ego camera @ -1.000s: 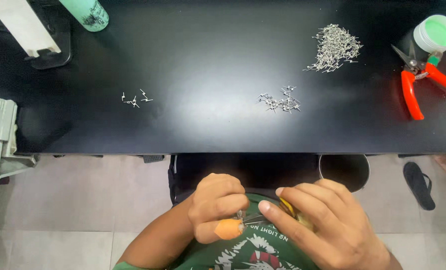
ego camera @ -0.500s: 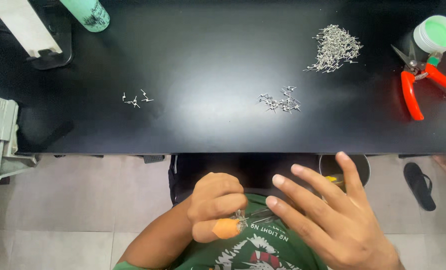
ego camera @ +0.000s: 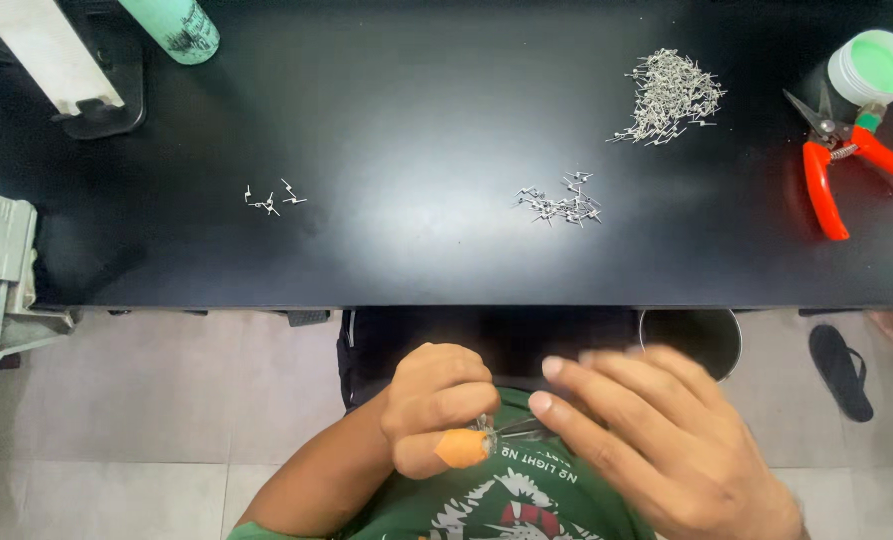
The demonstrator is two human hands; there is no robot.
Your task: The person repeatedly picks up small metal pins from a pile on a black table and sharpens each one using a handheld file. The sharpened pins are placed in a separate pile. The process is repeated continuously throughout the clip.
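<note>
My left hand (ego camera: 434, 408) is closed in a fist over my lap, pinching a small metal part (ego camera: 496, 429) between the fingers and a thumb wrapped in an orange bandage. My right hand (ego camera: 656, 440) hovers just to its right with fingers spread and slightly blurred, holding nothing visible. Its index fingertip is close to the small metal part. On the black table (ego camera: 416, 250) lie a large heap of small metal pieces (ego camera: 668, 95), a smaller cluster (ego camera: 561, 205) and a few loose pieces (ego camera: 271, 197).
Orange-handled cutters (ego camera: 836, 160) lie at the table's right beside a white tub with green contents (ego camera: 874, 65). A green bottle (ego camera: 176, 25) and a white stand (ego camera: 51, 60) sit at the back left. A dark bin (ego camera: 691, 335) and a sandal (ego camera: 841, 370) are on the floor.
My right hand has let go near the small part and opened, its fingers spreading and sliding right. My left hand keeps its pinch and has barely moved.
</note>
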